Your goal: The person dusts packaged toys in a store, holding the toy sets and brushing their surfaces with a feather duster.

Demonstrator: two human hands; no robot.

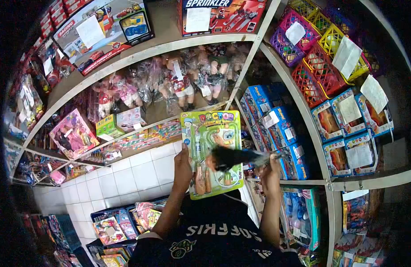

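Observation:
My left hand [183, 163] is closed on the left edge of a yellow-green toy doctor set [198, 127], a carded pack held upright before my chest. The printed word "Doctor" shows along its top, with toy instruments under the clear plastic. My right hand [271, 172] grips the narrow end of a dark duster [241, 158]. Its wider, brownish end lies across the front of the pack. The duster is blurred, so I cannot tell whether it touches the plastic. Part of the pack's middle is hidden behind it.
Shelves hold bagged dolls [181, 84], a boxed sprinkler toy [232, 18], blue boxes [270, 118] and colourful plastic baskets [316, 66]. A pale metal shelf post [254, 44] stands beyond the pack. Boxed toys [109, 229] lie low at left on the white-tiled floor [145, 173].

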